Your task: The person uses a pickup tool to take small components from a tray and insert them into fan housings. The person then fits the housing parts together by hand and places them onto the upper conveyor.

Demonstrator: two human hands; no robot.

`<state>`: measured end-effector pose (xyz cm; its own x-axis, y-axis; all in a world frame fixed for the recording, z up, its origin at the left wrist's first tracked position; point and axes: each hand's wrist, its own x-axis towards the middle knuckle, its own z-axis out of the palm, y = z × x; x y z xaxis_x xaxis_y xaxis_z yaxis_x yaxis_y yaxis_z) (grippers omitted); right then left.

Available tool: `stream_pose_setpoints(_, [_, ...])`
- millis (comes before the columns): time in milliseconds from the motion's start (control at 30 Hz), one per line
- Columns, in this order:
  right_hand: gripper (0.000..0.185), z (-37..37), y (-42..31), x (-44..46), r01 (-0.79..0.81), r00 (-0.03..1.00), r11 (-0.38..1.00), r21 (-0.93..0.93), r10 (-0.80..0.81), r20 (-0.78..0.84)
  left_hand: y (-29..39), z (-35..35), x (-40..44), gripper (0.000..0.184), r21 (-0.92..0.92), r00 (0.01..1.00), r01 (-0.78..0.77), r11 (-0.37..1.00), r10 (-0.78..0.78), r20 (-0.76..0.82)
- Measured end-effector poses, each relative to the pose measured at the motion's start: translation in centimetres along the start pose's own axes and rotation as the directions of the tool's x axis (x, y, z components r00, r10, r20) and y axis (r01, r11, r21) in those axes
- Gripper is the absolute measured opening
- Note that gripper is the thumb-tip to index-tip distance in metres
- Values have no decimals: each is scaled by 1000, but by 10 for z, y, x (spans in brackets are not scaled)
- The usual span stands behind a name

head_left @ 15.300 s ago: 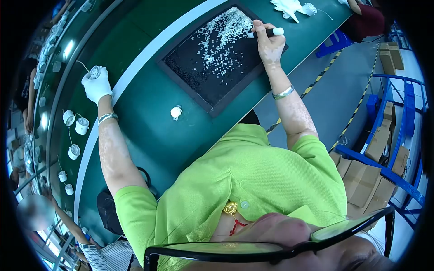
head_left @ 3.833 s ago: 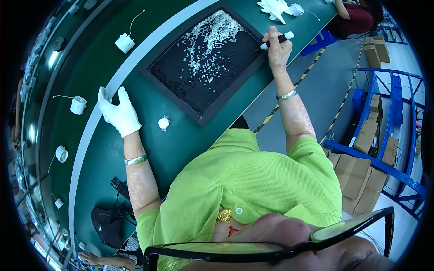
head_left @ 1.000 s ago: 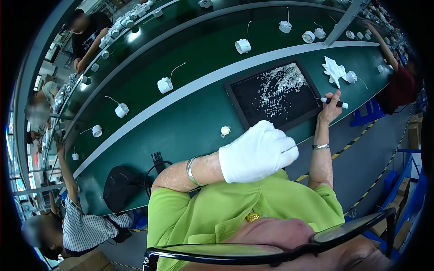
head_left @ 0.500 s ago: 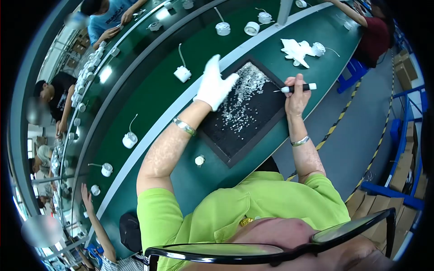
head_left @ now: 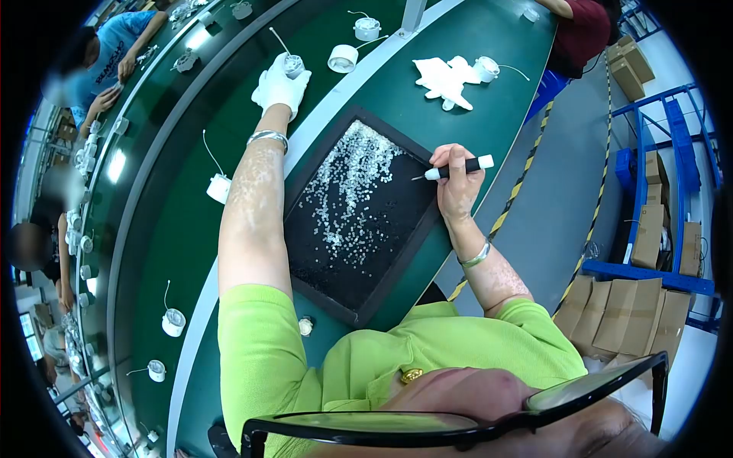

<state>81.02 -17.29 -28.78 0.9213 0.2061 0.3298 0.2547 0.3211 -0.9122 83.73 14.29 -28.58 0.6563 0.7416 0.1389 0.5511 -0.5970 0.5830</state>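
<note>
Beyond the far left side of the black, rectangular, raised-rimmed tray (head_left: 336,278): left hand (head_left: 281,88) in a white cloth glove, thumb and fingers wrapped around a squat, round white housing (head_left: 292,67), seemingly plastic. Held past the tray, over the dark green surface outside the pale strip (head_left: 195,336). Firmness of grip impossible to tell, fingertips being partly hidden.

At the tray's right rim: bare right hand (head_left: 456,187), fingers and thumb clamped on a slim, pen-like tool (head_left: 472,165) with black barrel and white ends.

From the right hand, housing lying diagonally across the tray, past its far left side; left hand touching it and much the nearer. Housing too squat for a clear long axis; ringed face apparently turned up, thin wire pointing away from the tray. Tool's long axis running crosswise at the tray's right side, thin metal tip aimed inward over the tray, butt outward, not lined up with the housing.

Inside the tray, many tiny clear pieces (head_left: 351,172), thickest toward the far end. Near the tray's close left side, a small whitish part (head_left: 305,327). Beyond its far right side, crumpled white gloves (head_left: 447,80) beside another wired white housing (head_left: 485,69).
</note>
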Motion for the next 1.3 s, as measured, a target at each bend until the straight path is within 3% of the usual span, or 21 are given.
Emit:
stream_pose_setpoints(67, [42,3,-2,-1,-14,1000,1000,-4,14,-16,0,-10,-1,72,-15,999,-15,1000,16,51])
stream_pose_setpoints(233, [42,3,1,2,9,1000,1000,-5,-9,6,-3,-13,-28,62,-106,999,-20,994,17,-29])
stream_pose_setpoints(300, [42,6,-6,2,-41,999,999,-17,41,-1,-6,-31,-45,64,-311,989,-85,947,42,-143])
stream_pose_setpoints(333, [42,5,-3,3,-62,998,998,-27,62,-19,-2,-50,-63,64,-291,988,-58,955,13,-152])
stream_pose_setpoints(400, [41,4,0,5,-51,998,999,10,51,-32,5,-94,-110,64,-383,949,-208,900,91,-301])
stream_pose_setpoints(467, [40,5,-1,7,-33,999,998,52,34,-22,9,-140,-172,66,-290,934,-232,928,130,-333])
stream_pose_setpoints(500, [38,3,-1,8,-51,999,984,172,50,12,6,-155,-208,66,-280,937,-183,942,81,-339])
stream_pose_setpoints(600, [42,0,0,7,-94,991,970,225,69,116,-7,-176,-307,63,-335,966,-75,939,-14,-256])
stream_pose_setpoints(667, [48,9,-9,3,-246,953,880,406,144,266,-30,-162,-355,63,-353,968,-19,935,-71,-242])
stream_pose_setpoints(733, [55,13,-24,-6,-399,897,743,537,197,395,-51,-145,-393,63,-393,984,78,916,-134,-117])
stream_pose_setpoints(800, [59,30,-42,-28,-501,836,710,495,248,490,-69,-127,-414,63,-385,984,63,921,-121,-128])
stream_pose_setpoints(900, [70,65,-64,-70,-720,634,588,369,341,694,-87,-110,-426,62,-339,988,-43,940,-11,-154])
stream_pose_setpoints(967, [76,76,-67,-87,-764,525,596,246,353,775,-90,-105,-423,60,-324,982,-51,945,-11,-188])
stream_pose_setpoints(1067, [77,94,-66,-119,-670,578,718,185,349,738,-88,-98,-420,57,-248,963,-89,965,19,-269])
stream_pose_setpoints(1300, [68,114,-67,-175,-773,523,605,191,436,732,-90,-93,-420,57,-328,957,-5,945,-91,-276])
